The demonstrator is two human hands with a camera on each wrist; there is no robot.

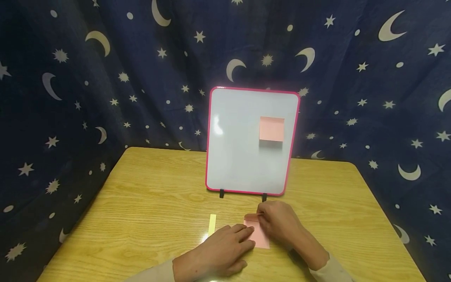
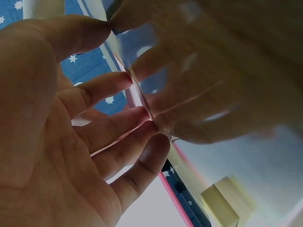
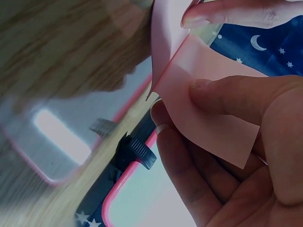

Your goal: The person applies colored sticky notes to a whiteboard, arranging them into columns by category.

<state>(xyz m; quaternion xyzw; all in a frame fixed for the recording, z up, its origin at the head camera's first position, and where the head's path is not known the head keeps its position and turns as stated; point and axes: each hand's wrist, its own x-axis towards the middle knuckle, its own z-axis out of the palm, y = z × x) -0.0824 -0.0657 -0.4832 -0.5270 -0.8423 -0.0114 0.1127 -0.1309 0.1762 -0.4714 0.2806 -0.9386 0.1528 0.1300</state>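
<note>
A pink sticky note [image 1: 260, 236] lies on the table close to the person, its far edge raised. My right hand [image 1: 280, 221] pinches that edge; in the right wrist view the thumb lies over the lifted, bent pink paper [image 3: 213, 125] with fingers behind it. My left hand [image 1: 220, 250] rests flat with fingers extended, the fingertips touching the note's left side. In the left wrist view only a thin pink edge shows beside the fingers [image 2: 113, 125]. Whether this is one sheet or a thin pad, I cannot tell.
A pink-framed whiteboard [image 1: 243, 164] stands behind the hands on black feet [image 1: 264, 197], with another pink sticky note [image 1: 271, 129] at its upper right. A yellow strip of paper [image 1: 211, 224] lies left of the hands on the glossy wooden table [image 1: 148, 203]. A starry curtain [image 1: 123, 98] hangs behind.
</note>
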